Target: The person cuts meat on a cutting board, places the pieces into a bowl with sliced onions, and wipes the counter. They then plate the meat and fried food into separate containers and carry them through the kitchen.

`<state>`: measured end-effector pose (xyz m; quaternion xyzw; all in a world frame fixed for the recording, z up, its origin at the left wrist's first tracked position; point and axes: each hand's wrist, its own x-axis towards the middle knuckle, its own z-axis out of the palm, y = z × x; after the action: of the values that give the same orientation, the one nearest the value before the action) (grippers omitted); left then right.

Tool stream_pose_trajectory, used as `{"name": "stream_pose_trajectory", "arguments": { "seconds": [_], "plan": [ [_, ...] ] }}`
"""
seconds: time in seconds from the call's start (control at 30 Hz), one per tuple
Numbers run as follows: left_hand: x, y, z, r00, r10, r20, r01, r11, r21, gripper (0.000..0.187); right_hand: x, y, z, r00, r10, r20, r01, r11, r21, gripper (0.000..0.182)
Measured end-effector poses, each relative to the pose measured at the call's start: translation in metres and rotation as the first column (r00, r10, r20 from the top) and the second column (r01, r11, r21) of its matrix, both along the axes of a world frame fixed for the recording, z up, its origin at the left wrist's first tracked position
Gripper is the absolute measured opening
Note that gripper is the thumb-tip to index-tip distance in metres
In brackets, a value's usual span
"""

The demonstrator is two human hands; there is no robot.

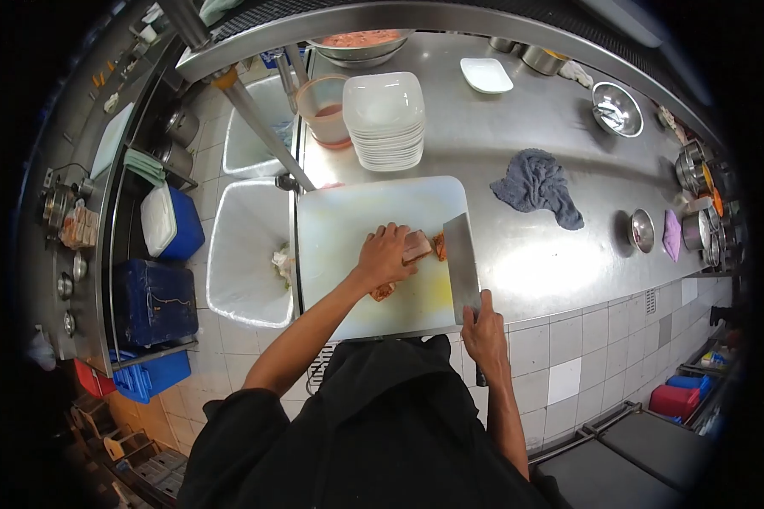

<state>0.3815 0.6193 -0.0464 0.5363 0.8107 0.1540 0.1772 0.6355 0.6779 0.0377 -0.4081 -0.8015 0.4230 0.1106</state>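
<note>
A piece of meat (416, 247) with a pale cut face lies on the white cutting board (339, 212). My left hand (384, 254) is closed over the meat, its fingers pressed on the top. In my right hand (485, 335) is the handle of a wide cleaver (462, 263), its blade over the board's right side. A small reddish cut piece (439, 246) sits between the meat and the blade. Another browned piece (383, 292) shows below my left wrist, partly hidden by it.
Behind the board stand stacked white bowls (385, 127) and a clear plastic container (323, 110). A grey cloth (537, 188) lies to the right, near metal bowls (617, 110). A lined bin (250, 254) adjoins the counter at left. A shelf rail crosses above.
</note>
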Motion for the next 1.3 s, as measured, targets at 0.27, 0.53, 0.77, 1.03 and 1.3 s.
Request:
{"name": "stream_pose_trajectory", "arguments": {
  "seconds": [0.27,0.53,0.77,1.03,1.3],
  "plan": [
    [-0.003,-0.007,-0.011,0.998,-0.029,0.052,0.027,0.999,0.043,0.061,-0.030,-0.010,-0.012,0.966,0.213,0.145,-0.225,0.971,0.076,0.023],
    [-0.002,-0.010,0.000,0.997,-0.068,-0.038,0.068,0.998,0.014,0.065,-0.064,-0.013,-0.009,0.942,0.209,0.264,-0.237,0.968,0.078,0.022],
    [-0.002,-0.008,-0.001,0.997,-0.046,-0.058,0.044,0.998,-0.036,0.070,-0.061,-0.019,-0.005,0.933,0.238,0.270,-0.266,0.962,0.068,0.024],
    [-0.005,-0.006,-0.004,0.998,-0.034,-0.045,0.032,0.998,-0.058,0.071,-0.067,-0.014,-0.004,0.907,0.267,0.324,-0.286,0.958,0.011,0.029],
    [-0.004,-0.008,-0.005,0.997,-0.041,-0.068,0.040,0.999,-0.004,0.063,-0.116,0.004,-0.068,0.974,0.177,0.140,-0.199,0.967,0.162,0.023]
  ]
}}
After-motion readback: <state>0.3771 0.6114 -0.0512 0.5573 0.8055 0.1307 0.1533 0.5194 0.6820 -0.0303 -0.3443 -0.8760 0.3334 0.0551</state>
